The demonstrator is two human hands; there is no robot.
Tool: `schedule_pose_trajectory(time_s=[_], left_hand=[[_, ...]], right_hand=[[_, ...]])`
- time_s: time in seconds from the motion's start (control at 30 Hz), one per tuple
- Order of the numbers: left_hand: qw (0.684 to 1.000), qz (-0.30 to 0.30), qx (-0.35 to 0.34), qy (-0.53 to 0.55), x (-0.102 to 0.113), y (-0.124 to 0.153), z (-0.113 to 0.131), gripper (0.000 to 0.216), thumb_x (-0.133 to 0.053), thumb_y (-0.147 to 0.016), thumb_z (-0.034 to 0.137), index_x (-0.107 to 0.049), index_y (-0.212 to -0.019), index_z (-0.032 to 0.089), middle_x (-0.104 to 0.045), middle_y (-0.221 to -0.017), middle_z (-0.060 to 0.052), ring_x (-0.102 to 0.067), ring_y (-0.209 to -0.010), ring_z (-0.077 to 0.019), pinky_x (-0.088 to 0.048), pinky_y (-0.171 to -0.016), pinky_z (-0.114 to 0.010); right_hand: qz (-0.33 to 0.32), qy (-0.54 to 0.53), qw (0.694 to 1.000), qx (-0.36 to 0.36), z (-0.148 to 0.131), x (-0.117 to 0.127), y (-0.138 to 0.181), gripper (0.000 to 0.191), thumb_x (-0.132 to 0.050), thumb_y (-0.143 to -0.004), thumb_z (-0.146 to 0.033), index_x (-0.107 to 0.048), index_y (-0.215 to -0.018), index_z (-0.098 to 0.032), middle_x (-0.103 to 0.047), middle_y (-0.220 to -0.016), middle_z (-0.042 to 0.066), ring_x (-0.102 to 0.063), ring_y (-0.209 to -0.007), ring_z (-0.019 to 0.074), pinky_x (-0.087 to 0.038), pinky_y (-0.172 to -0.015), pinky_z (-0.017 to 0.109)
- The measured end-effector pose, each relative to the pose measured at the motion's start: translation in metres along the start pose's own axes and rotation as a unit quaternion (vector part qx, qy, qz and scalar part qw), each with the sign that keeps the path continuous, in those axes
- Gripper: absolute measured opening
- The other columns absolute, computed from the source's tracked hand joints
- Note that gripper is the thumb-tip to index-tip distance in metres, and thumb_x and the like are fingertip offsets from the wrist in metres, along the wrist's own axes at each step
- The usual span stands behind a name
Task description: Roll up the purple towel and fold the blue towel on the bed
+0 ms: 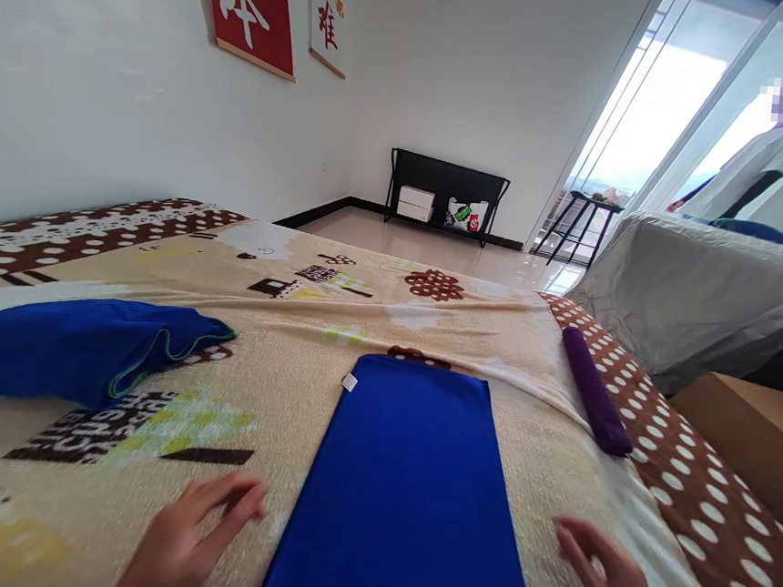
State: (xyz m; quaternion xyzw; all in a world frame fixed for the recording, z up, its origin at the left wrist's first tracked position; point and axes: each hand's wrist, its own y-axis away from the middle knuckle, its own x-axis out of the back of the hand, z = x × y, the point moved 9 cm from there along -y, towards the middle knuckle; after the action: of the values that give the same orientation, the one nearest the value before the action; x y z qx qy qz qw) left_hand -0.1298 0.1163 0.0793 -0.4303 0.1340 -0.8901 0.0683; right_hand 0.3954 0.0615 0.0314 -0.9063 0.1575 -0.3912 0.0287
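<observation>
A folded blue cloth (pixel 408 496) lies flat and lengthwise in front of me, with a small white label at its far left corner. My left hand (pixel 196 537) is just left of it, over the cream blanket, fingers loosely bent and nothing in them. On the cloth's other side is my right hand (pixel 610 578), thumb and fingers curved with a gap between them, also holding nothing. Neither hand touches the cloth. Farther left lies a second blue cloth (pixel 64 343), loosely bunched, with a green-stitched edge. Some motion blur softens both hands.
A patterned cream blanket (pixel 287 385) covers the bed over a brown polka-dot sheet (pixel 702 503). A rolled purple cloth (pixel 595 393) rests at the right edge. Beyond are a cardboard box (pixel 749 434), a black rack (pixel 448 184), a stool (pixel 586 219) and a person (pixel 759 170).
</observation>
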Motion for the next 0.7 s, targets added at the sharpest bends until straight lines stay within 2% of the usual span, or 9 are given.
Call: schedule_pose_trajectory(time_s=[0.07,0.17,0.27,0.33,0.4,0.53,0.7], left_hand=[[0.994,-0.081,-0.073,-0.031,-0.031,-0.055,0.033,0.032,-0.047,-0.096,0.049,-0.067,-0.094,0.025,-0.071,-0.084,0.0,-0.066,-0.078,-0.017,-0.053,-0.07,-0.028],[0.993,-0.054,-0.091,-0.053,-0.071,-0.139,0.055,0.025,-0.047,-0.098,0.036,-0.065,-0.102,0.019,-0.068,-0.104,-0.006,-0.064,-0.1,-0.0202,-0.051,-0.092,-0.038],[0.993,-0.042,-0.091,-0.065,-0.111,-0.195,0.05,0.031,-0.059,-0.094,0.038,-0.061,-0.117,0.016,-0.063,-0.121,-0.009,-0.061,-0.109,-0.0227,-0.052,-0.095,-0.047],[0.992,-0.05,-0.094,-0.066,-0.13,-0.212,0.038,0.035,-0.062,-0.093,0.039,-0.06,-0.12,0.017,-0.062,-0.123,-0.009,-0.063,-0.107,-0.0221,-0.054,-0.092,-0.046],[0.992,-0.056,-0.096,-0.06,-0.141,-0.219,0.025,0.035,-0.061,-0.093,0.039,-0.06,-0.12,0.017,-0.062,-0.122,-0.009,-0.063,-0.105,-0.0217,-0.055,-0.091,-0.045],[0.993,-0.063,-0.092,-0.03,-0.149,-0.224,0.004,0.034,-0.061,-0.093,0.039,-0.06,-0.119,0.017,-0.063,-0.12,-0.008,-0.064,-0.103,-0.0207,-0.055,-0.089,-0.043],[0.995,-0.073,-0.063,0.01,-0.151,-0.229,-0.008,0.033,-0.061,-0.093,0.039,-0.06,-0.118,0.017,-0.064,-0.117,-0.008,-0.064,-0.099,-0.0195,-0.056,-0.086,-0.041]], right_hand=[[-0.02,0.026,0.998,0.048,-0.026,-0.017,-0.055,0.041,-0.053,-0.089,-0.061,-0.071,-0.098,-0.025,-0.072,-0.08,0.002,-0.067,-0.07,0.0163,-0.053,-0.066,0.026],[-0.023,0.036,0.996,0.08,-0.055,-0.061,-0.134,0.034,-0.054,-0.095,-0.05,-0.067,-0.107,-0.021,-0.07,-0.099,0.003,-0.066,-0.08,0.0137,-0.055,-0.08,0.031],[0.011,0.062,0.996,0.066,-0.065,-0.096,-0.191,0.033,-0.057,-0.096,-0.043,-0.061,-0.117,-0.018,-0.065,-0.115,0.006,-0.064,-0.097,0.0166,-0.054,-0.088,0.039],[0.03,0.077,0.995,0.05,-0.062,-0.108,-0.212,0.033,-0.058,-0.095,-0.042,-0.061,-0.118,-0.018,-0.063,-0.117,0.007,-0.063,-0.101,0.0178,-0.054,-0.089,0.04],[0.036,0.085,0.995,0.046,-0.055,-0.116,-0.223,0.032,-0.059,-0.095,-0.041,-0.061,-0.117,-0.018,-0.063,-0.117,0.007,-0.063,-0.1,0.0176,-0.055,-0.088,0.04],[0.041,0.078,0.995,0.055,-0.041,-0.12,-0.23,0.032,-0.059,-0.095,-0.042,-0.061,-0.115,-0.017,-0.064,-0.113,0.006,-0.064,-0.096,0.0163,-0.055,-0.085,0.038],[0.067,0.052,0.993,0.078,-0.034,-0.115,-0.235,0.032,-0.059,-0.095,-0.041,-0.061,-0.116,-0.017,-0.064,-0.113,0.006,-0.064,-0.097,0.0167,-0.055,-0.085,0.038]])
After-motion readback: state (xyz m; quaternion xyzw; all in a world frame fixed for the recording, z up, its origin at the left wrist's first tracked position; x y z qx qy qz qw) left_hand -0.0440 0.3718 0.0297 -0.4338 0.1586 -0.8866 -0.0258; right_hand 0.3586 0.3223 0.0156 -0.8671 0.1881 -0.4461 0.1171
